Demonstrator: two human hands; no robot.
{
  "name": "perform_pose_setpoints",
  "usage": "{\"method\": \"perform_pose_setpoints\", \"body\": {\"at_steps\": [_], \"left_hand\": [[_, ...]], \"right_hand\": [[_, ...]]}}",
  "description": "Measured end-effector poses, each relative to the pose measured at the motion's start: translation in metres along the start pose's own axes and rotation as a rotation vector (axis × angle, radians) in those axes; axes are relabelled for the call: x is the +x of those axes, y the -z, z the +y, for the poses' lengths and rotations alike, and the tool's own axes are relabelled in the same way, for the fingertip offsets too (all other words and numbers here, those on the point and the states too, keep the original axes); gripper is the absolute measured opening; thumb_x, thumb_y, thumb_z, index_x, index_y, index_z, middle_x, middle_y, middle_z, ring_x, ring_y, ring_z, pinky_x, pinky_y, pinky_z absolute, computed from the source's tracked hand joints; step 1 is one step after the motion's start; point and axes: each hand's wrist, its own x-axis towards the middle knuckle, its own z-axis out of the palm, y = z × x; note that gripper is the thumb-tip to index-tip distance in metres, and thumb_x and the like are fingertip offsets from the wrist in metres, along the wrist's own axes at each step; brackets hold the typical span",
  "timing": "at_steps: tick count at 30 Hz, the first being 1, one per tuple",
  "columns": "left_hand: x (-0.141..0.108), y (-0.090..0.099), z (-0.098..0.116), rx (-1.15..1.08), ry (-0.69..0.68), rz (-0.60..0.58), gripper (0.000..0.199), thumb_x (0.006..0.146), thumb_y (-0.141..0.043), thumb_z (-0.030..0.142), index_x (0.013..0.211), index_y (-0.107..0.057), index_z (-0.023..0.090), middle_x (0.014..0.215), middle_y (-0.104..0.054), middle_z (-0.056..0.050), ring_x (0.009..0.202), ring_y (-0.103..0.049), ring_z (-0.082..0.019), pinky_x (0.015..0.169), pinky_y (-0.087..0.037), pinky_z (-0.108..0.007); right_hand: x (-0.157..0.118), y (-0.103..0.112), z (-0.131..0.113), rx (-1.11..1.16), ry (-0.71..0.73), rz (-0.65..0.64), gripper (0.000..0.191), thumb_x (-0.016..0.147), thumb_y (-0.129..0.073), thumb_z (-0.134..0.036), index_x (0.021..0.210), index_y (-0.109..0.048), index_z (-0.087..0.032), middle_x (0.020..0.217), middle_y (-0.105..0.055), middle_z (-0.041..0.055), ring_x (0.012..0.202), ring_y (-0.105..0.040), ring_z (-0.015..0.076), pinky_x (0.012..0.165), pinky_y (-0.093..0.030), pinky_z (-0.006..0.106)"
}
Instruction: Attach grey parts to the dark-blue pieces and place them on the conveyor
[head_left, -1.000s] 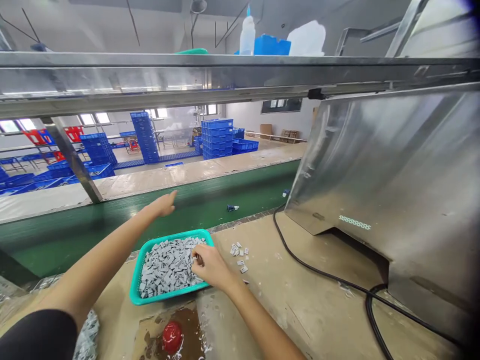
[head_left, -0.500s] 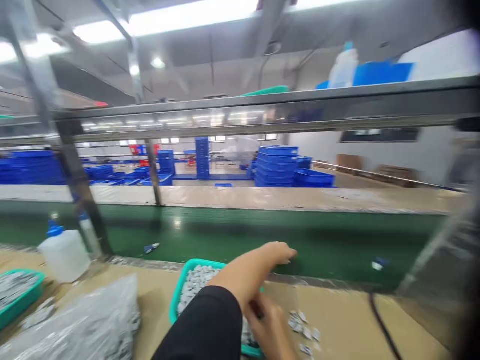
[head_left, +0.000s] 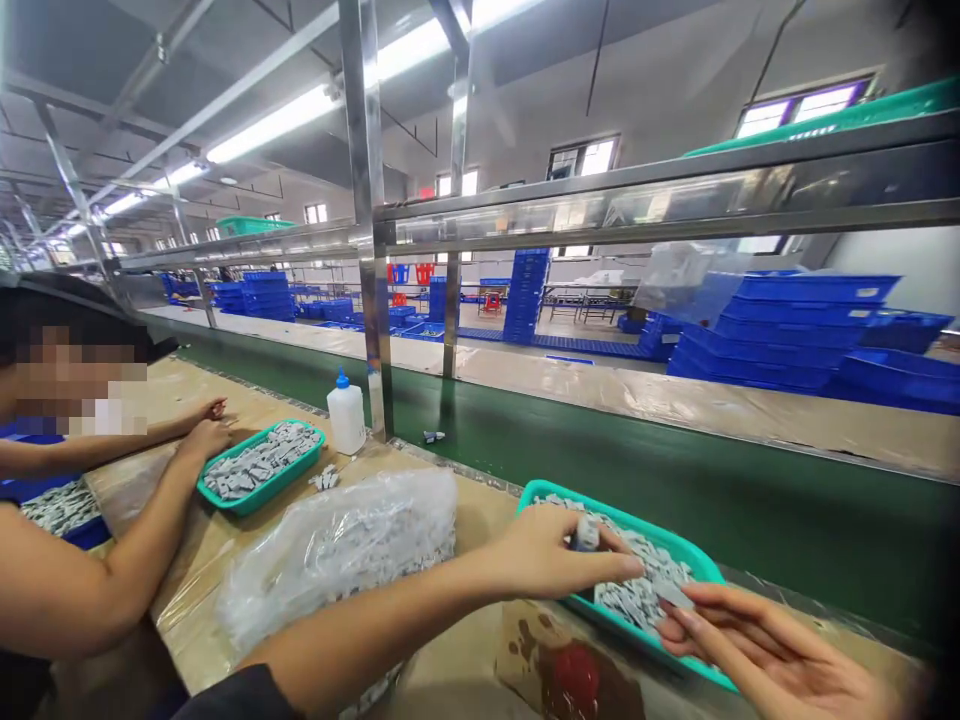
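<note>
A teal plastic tray point(head_left: 615, 515) sits at the belt-side edge of the bench, heaped with small grey parts point(head_left: 637, 580). My left hand point(head_left: 559, 555) is over the tray, pinching a small grey part between its fingers. My right hand point(head_left: 765, 650) lies at the tray's near rim with its fingers apart, and a loose grey part sits close to the fingertips. Beside my left forearm lies a clear plastic bag point(head_left: 337, 560) full of similar parts. A red object point(head_left: 577, 675) sits on a brown stain just below the tray.
A green conveyor belt point(head_left: 675, 480) runs behind the bench under a steel frame point(head_left: 367, 200). To the left, a co-worker's hands point(head_left: 206, 430) rest by another teal tray point(head_left: 259, 465), near a white glue bottle point(head_left: 346, 415). Blue crates point(head_left: 780, 330) are stacked beyond the belt.
My view has swung left and upward. My left hand has come back from over the belt to the tray, and the bag and co-worker have come into view.
</note>
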Motion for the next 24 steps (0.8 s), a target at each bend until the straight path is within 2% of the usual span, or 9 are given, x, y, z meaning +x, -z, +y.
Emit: {"method": "perform_pose_setpoints", "body": {"at_steps": [2,5,9,12,14,17,22,24], "left_hand": [[-0.027,-0.004,-0.006,-0.046,-0.017,0.038,0.031,0.069,-0.054,0.043,0.079,-0.063,0.016,0.062,-0.054,0.003,0.055,-0.045,-0.007,0.050,-0.034,-0.018],[-0.049,-0.010,-0.009,-0.193,0.054,0.090,0.026,0.068,-0.056,0.041,0.068,-0.058,0.014,0.057,-0.053,0.003,0.050,-0.045,-0.007,0.048,-0.034,-0.018],[-0.057,-0.008,-0.010,-0.306,0.090,0.065,0.026,0.071,-0.053,0.038,0.060,-0.050,0.014,0.054,-0.052,0.003,0.045,-0.039,-0.005,0.044,-0.030,-0.017],[-0.059,-0.005,-0.015,-0.349,0.111,0.015,0.027,0.072,-0.052,0.038,0.060,-0.048,0.014,0.052,-0.049,0.004,0.044,-0.037,-0.004,0.042,-0.027,-0.016],[-0.059,-0.006,-0.021,-0.362,0.144,-0.037,0.027,0.072,-0.051,0.038,0.060,-0.047,0.015,0.051,-0.048,0.004,0.044,-0.037,-0.004,0.041,-0.026,-0.016],[-0.056,-0.008,-0.029,-0.319,0.194,-0.119,0.027,0.072,-0.050,0.039,0.060,-0.048,0.015,0.050,-0.047,0.004,0.043,-0.037,-0.005,0.041,-0.026,-0.018],[-0.039,-0.009,-0.032,-0.098,0.158,-0.157,0.024,0.072,-0.048,0.033,0.060,-0.053,0.014,0.051,-0.049,0.003,0.048,-0.037,-0.006,0.045,-0.028,-0.019],[-0.031,-0.009,-0.032,-0.031,0.143,-0.172,0.023,0.072,-0.049,0.034,0.064,-0.056,0.014,0.054,-0.052,0.003,0.050,-0.038,-0.007,0.047,-0.027,-0.019]], "right_hand": [[-0.027,-0.020,-0.025,-0.129,0.055,-0.091,0.028,0.052,-0.074,-0.036,0.071,-0.066,-0.017,0.062,-0.068,0.0058,0.054,-0.065,0.0226,0.054,-0.059,0.026],[-0.053,-0.041,-0.048,-0.318,0.341,-0.124,0.015,0.066,-0.065,-0.031,0.073,-0.067,-0.018,0.070,-0.068,0.0046,0.059,-0.065,0.0186,0.056,-0.058,0.024],[-0.063,-0.049,-0.057,-0.557,0.691,-0.098,0.010,0.076,-0.056,-0.015,0.079,-0.065,-0.020,0.077,-0.066,0.0042,0.071,-0.063,0.0163,0.064,-0.054,0.026],[-0.065,-0.049,-0.058,-0.604,0.802,-0.166,0.017,0.077,-0.052,-0.006,0.080,-0.062,-0.019,0.083,-0.064,0.0047,0.078,-0.061,0.0152,0.071,-0.051,0.026],[-0.065,-0.048,-0.057,-0.601,0.778,-0.262,0.020,0.078,-0.050,-0.004,0.083,-0.061,-0.019,0.085,-0.063,0.0043,0.080,-0.060,0.0142,0.072,-0.051,0.025],[-0.066,-0.046,-0.053,-0.579,0.662,-0.344,0.020,0.078,-0.050,-0.004,0.086,-0.061,-0.019,0.085,-0.064,0.0041,0.080,-0.060,0.0139,0.072,-0.050,0.025],[-0.058,-0.038,-0.047,-0.566,0.436,-0.358,0.018,0.075,-0.053,-0.005,0.076,-0.063,-0.019,0.077,-0.065,0.0021,0.073,-0.060,0.0133,0.066,-0.050,0.024],[-0.053,-0.035,-0.046,-0.569,0.405,-0.338,0.017,0.074,-0.054,-0.005,0.072,-0.063,-0.019,0.075,-0.065,0.0017,0.072,-0.060,0.0136,0.065,-0.050,0.024]]}}
